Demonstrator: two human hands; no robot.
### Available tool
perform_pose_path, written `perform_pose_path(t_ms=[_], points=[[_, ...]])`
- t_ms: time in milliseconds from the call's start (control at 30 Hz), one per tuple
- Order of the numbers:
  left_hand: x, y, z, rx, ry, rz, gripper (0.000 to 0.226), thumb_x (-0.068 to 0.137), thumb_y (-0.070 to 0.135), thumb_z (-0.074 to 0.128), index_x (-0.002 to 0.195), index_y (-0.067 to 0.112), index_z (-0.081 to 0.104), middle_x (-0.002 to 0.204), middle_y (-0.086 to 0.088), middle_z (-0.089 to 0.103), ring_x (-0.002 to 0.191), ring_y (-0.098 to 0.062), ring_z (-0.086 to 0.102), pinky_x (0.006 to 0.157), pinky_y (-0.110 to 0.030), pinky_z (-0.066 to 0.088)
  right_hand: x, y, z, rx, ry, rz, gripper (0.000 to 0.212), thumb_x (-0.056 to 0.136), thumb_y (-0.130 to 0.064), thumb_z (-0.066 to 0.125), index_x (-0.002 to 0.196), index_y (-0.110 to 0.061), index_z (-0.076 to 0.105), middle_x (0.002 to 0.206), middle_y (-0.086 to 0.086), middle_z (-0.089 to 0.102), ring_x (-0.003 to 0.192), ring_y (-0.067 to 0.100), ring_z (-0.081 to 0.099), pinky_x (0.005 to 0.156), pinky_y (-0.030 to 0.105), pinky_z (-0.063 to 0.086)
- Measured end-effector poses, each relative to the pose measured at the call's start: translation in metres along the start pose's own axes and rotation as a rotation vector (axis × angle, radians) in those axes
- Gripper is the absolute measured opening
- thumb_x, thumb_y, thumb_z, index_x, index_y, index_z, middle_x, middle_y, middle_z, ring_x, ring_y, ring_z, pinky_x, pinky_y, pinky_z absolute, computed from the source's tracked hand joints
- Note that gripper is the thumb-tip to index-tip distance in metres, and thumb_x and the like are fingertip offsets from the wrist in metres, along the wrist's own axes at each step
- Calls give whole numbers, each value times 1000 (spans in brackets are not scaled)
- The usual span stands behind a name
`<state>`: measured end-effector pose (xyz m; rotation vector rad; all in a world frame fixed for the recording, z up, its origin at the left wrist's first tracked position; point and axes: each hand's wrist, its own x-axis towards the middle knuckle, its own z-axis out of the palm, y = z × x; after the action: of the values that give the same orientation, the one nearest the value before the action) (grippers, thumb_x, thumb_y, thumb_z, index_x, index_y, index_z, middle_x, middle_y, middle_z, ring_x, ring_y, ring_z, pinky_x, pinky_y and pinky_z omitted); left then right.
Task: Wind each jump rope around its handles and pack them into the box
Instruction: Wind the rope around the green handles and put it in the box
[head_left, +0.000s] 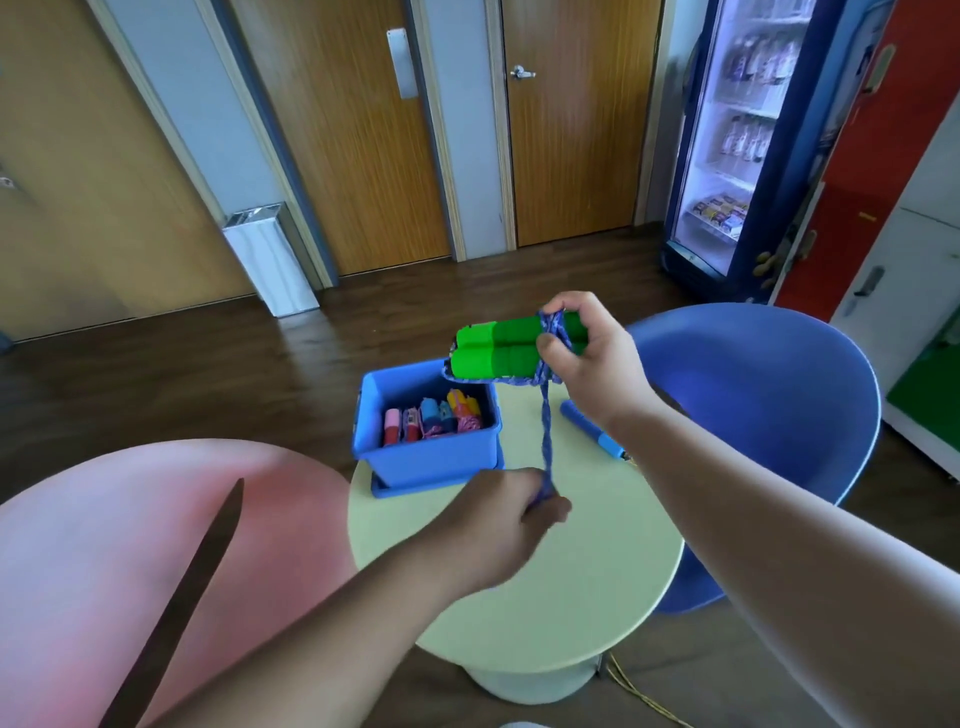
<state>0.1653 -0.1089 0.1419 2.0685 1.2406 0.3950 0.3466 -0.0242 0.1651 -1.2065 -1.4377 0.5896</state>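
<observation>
Braided rope (545, 431), matt green handles (498, 351), glossy plastic box (431, 457)

The blurred left hand (498, 512) hides where the rope (546, 441) ends; the right forearm (701, 467) seemingly overlaps the blue handle (587, 423).

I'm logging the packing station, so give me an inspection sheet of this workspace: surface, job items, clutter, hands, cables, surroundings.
Surface: round pale table.
Job's things: green handles side by side, blue rope partly wound; blue box holds wound ropes; blue handle lies on table.
Clutter: nothing seen.
Hands: right hand grips the handles; left hand holds the rope taut below.
Cables: yellow cord on floor by table base.
Surroundings: pink chair, blue chair, drinks fridge, wooden doors.
</observation>
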Motion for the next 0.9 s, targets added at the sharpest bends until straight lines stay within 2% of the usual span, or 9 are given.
perform_pose_path(t_ms=[67, 167, 300, 400, 500, 600, 733, 833, 900], points=[[-8, 20, -10, -46, 27, 100, 32, 103, 39, 57, 75, 24, 55, 57, 12, 48, 55, -8, 42, 56, -29, 39, -7, 13, 5, -115, -46, -11, 25, 93, -18, 67, 111, -33, 57, 86, -9, 59, 66, 5, 50, 66, 29, 43], [-11, 44, -35, -147, 120, 217, 32, 105, 38, 52, 80, 18, 59, 60, 11, 42, 55, -7, 37, 57, -37, 38, -25, 27, 8, -103, -158, 1, 27, 90, -19, 65, 112, -31, 57, 99, -3, 64, 85, 16, 58, 79, 35, 48], [10, 41, -79, -502, 236, 92, 31, 98, 41, 50, 76, 25, 64, 54, 13, 36, 47, -10, 26, 48, -26, 22, -58, 22, 11, 9, -235, -7, 21, 93, -40, 53, 111, -31, 59, 88, 1, 66, 76, 20, 58, 72, 40, 49], [25, 31, -97, -482, 316, 32, 34, 107, 32, 49, 79, 17, 61, 53, 11, 35, 45, -10, 23, 49, -25, 19, -75, 10, 13, 120, -220, -37, 34, 86, -48, 70, 110, -28, 60, 82, -20, 61, 70, 5, 53, 65, 24, 43], [35, 22, -107, -386, 347, 0, 35, 102, 41, 51, 76, 21, 64, 54, 10, 36, 48, -14, 24, 51, -29, 19, -82, 1, 19, 116, -202, -26, 32, 84, -34, 82, 106, -33, 59, 73, -19, 59, 64, 7, 50, 61, 26, 46], [40, 23, -112, -242, 342, 29, 37, 100, 43, 53, 76, 18, 65, 53, 11, 37, 49, -15, 27, 50, -30, 23, -86, -5, 21, 102, -237, -57, 29, 89, -27, 76, 108, -37, 55, 76, -7, 61, 65, 19, 53, 61, 39, 51], [47, 26, -120, -94, 326, 31, 34, 105, 33, 55, 77, 18, 68, 50, 12, 39, 45, -7, 29, 47, -26, 26, -91, -10, 17, 133, -274, -120, 40, 95, -26, 70, 128, -36, 50, 96, -2, 67, 79, 24, 62, 73, 45, 55], [50, 21, -123, -61, 280, 15, 32, 105, 33, 57, 84, 14, 72, 45, 14, 40, 40, -5, 30, 43, -18, 26, -89, -11, 11, 47, -330, -172, 52, 98, -27, 67, 146, -30, 49, 125, -4, 67, 112, 16, 64, 97, 39, 53], [51, 17, -124, -16, 253, 27, 30, 103, 35, 60, 84, 17, 74, 43, 14, 40, 40, -4, 32, 43, -17, 25, -88, -9, 8, -15, -350, -196, 41, 98, -30, 65, 138, -29, 59, 118, 3, 68, 106, 16, 61, 92, 40, 51]])
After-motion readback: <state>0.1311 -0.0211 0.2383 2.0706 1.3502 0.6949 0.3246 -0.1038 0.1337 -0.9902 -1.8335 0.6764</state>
